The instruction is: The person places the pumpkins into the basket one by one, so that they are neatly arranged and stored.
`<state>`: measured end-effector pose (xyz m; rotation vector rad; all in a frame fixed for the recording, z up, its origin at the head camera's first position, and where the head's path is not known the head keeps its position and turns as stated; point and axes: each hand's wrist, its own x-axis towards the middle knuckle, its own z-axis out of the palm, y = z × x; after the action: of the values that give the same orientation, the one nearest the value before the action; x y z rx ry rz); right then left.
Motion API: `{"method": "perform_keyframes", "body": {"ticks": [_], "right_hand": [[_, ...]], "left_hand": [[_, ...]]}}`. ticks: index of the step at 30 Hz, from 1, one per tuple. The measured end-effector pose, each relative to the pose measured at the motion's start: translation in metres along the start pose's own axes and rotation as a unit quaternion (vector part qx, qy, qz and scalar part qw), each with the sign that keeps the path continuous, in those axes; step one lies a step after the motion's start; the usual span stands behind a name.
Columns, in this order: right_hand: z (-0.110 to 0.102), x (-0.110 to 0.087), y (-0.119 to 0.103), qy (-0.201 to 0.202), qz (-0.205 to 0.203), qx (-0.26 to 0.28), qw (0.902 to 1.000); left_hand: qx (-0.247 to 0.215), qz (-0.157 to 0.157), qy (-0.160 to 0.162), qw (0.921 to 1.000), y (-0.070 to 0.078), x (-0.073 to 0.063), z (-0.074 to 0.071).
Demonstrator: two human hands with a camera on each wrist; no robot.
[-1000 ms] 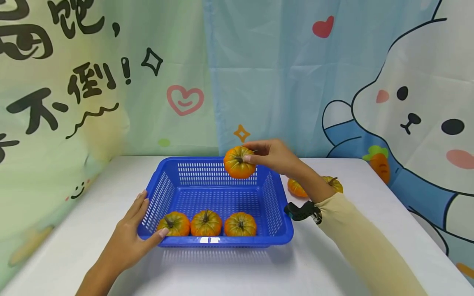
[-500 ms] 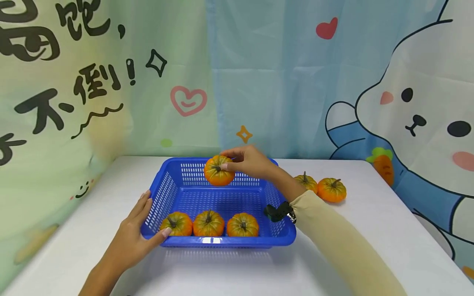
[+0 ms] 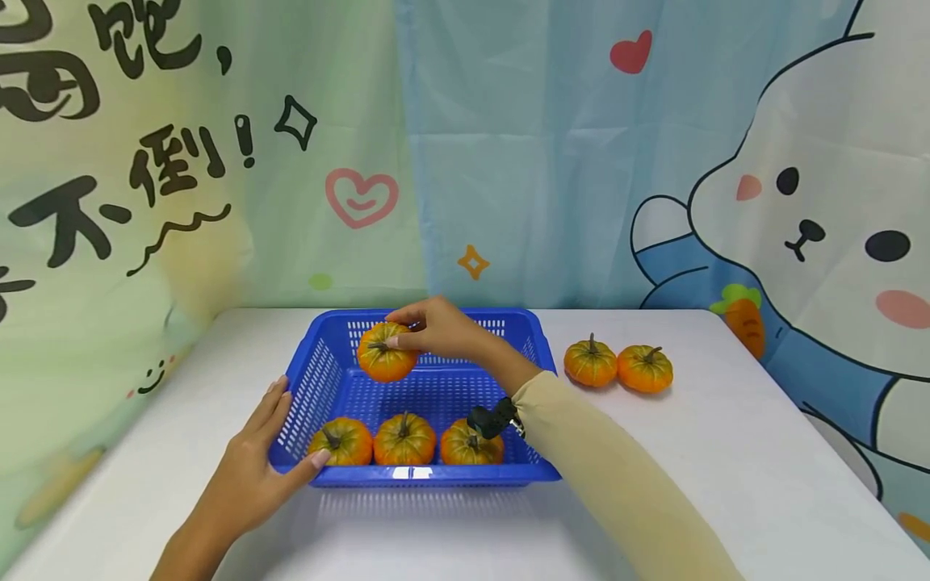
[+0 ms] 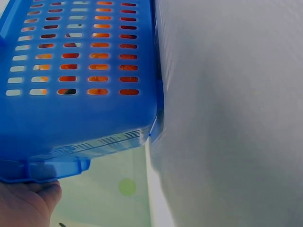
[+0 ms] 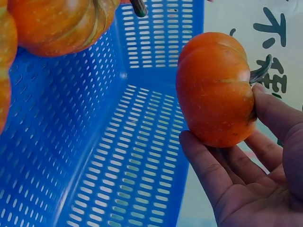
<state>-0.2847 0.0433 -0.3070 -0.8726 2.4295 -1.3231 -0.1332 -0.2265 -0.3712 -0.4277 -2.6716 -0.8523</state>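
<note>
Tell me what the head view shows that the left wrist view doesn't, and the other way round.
Only the head view shows the right hand, the pumpkin it holds over the blue basket, two pumpkins on the table to the right, and the white cartoon animal.

Only the left wrist view shows a slotted basket wall close up from outside, with orange showing through.

Both show the left hand at the basket's rim, the basket, the table and some green backdrop.
</note>
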Motion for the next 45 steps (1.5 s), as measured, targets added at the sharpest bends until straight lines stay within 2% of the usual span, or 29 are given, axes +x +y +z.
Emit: {"method": "perform_keyframes", "body": {"ticks": [9,17,25,28,31,37,40,45], "right_hand": [[0.007,0.014,0.002,-0.032,0.020,-0.003,0.9993],[0.017,0.020,0.006,-0.061,0.047,-0.057,0.9954],[0.030,0.022,0.013,-0.093,0.055,-0.124,0.9864],[0.032,0.020,0.015,-0.098,0.071,-0.138,0.9831],[0.033,0.019,0.016,-0.091,0.104,-0.131,0.9816],[0.033,0.016,0.016,-0.044,0.187,-0.086,0.9775],[0.034,0.014,0.015,-0.039,0.195,-0.045,0.9790],[0.036,0.014,0.018,-0.071,0.175,0.042,0.9812]], "left_hand": [[-0.003,0.014,0.008,0.9999,0.001,0.001,-0.003],[-0.003,0.004,0.005,1.0000,0.000,0.000,-0.001],[-0.013,0.009,0.006,0.9999,-0.002,0.000,0.000],[-0.012,0.010,0.006,0.9999,-0.001,0.000,0.000],[-0.011,0.011,0.010,0.9998,0.000,0.000,-0.001],[-0.010,0.014,0.012,0.9998,-0.002,0.000,-0.001],[-0.008,0.008,0.007,0.9999,-0.001,0.000,-0.001],[-0.006,0.001,0.001,1.0000,-0.001,0.000,-0.001]]}}
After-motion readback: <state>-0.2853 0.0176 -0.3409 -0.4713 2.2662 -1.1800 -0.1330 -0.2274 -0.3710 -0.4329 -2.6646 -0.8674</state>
